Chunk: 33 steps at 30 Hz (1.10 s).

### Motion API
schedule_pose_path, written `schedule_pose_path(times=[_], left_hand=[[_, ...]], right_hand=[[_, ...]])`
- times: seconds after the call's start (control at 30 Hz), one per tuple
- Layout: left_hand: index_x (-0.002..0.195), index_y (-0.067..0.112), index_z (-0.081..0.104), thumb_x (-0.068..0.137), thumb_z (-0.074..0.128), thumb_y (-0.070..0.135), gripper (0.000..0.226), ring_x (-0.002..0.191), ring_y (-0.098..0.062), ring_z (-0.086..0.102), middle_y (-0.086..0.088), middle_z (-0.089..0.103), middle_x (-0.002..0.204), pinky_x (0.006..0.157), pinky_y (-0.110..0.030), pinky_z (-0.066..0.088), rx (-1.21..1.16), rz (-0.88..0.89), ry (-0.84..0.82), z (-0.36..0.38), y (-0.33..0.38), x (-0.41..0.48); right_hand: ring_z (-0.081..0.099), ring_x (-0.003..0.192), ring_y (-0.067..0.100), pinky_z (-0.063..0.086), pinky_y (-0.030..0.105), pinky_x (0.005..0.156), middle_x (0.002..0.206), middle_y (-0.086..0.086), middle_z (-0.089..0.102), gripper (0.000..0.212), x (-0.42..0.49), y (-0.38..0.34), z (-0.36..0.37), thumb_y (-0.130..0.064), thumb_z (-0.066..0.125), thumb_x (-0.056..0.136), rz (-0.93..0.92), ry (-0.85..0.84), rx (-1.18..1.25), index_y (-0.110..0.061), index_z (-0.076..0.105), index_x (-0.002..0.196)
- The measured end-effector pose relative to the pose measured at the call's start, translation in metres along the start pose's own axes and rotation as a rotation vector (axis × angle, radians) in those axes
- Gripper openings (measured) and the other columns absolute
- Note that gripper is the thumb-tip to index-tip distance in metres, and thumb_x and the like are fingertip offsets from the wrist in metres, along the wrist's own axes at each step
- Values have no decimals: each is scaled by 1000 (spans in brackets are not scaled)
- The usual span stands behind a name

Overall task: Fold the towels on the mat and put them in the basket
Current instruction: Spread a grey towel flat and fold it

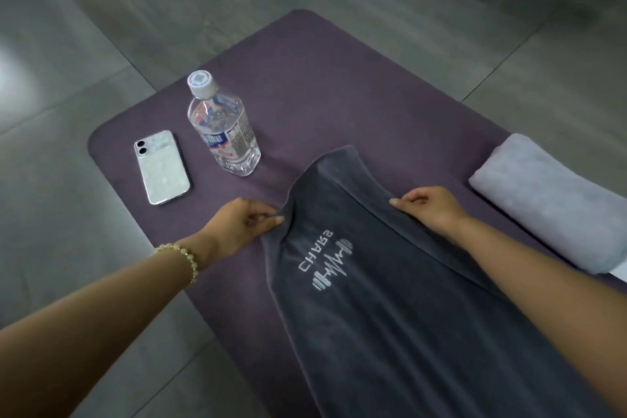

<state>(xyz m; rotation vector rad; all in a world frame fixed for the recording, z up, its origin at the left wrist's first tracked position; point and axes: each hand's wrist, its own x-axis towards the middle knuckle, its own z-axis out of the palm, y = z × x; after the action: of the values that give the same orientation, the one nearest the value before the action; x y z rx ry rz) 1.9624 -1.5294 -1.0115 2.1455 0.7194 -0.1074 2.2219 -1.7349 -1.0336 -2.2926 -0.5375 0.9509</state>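
Note:
A dark grey towel (pixel 373 299) with a white logo lies lengthwise on the purple mat (pixel 322 95), running out of the frame at the bottom. My left hand (pixel 237 227) pinches the towel's left edge near its far end. On the opposite edge, my right hand (pixel 431 210) grips the cloth with curled fingers. A light grey towel (pixel 556 200) lies folded or rolled on the mat at the right. No basket is in view.
A clear water bottle (pixel 224 125) stands on the mat's far left part, with a white phone (pixel 163 166) lying face down beside it. Grey floor tiles (pixel 101 27) surround the mat.

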Motion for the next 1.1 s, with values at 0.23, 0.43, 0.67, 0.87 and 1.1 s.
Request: schedule_pose_path(times=[0.23,0.43,0.67,0.87,1.1], left_hand=[[89,5,68,96,54,23,24,71,-13,57,-15,67,77,73,-31,51,-327,-45,115,-9,28,7],[100,12,68,91,52,47,39,87,-16,63,0,68,89,83,-24,49,-243,-340,98,-6,18,25],[86,8,68,89,62,32,25,78,-17,68,-4,73,82,75,-30,57,-351,-292,-166,-1,-3,-1],[79,17,69,89,63,32,19,76,-14,68,3,72,79,76,-27,54,-281,-302,-90,-15,-8,-3],[119,19,64,89,56,45,40,107,-25,65,-5,69,114,96,-46,50,-563,-408,-291,-4,3,-1]], right_hand=[[52,67,11,43,10,56,73,0,60,15,24,-23,-42,-26,65,90,-56,195,168,-14,63,82],[55,86,23,44,31,83,91,7,61,18,47,-12,-61,-28,63,91,18,448,124,-10,62,89],[61,75,25,54,36,81,81,9,67,30,57,-11,-51,-38,69,85,77,186,37,-8,70,83],[61,90,29,44,31,84,85,10,65,23,58,-17,-53,-25,65,89,-14,386,9,-11,61,72],[62,67,11,45,13,63,95,9,61,17,9,-49,11,-23,63,91,-269,257,107,-8,64,98]])
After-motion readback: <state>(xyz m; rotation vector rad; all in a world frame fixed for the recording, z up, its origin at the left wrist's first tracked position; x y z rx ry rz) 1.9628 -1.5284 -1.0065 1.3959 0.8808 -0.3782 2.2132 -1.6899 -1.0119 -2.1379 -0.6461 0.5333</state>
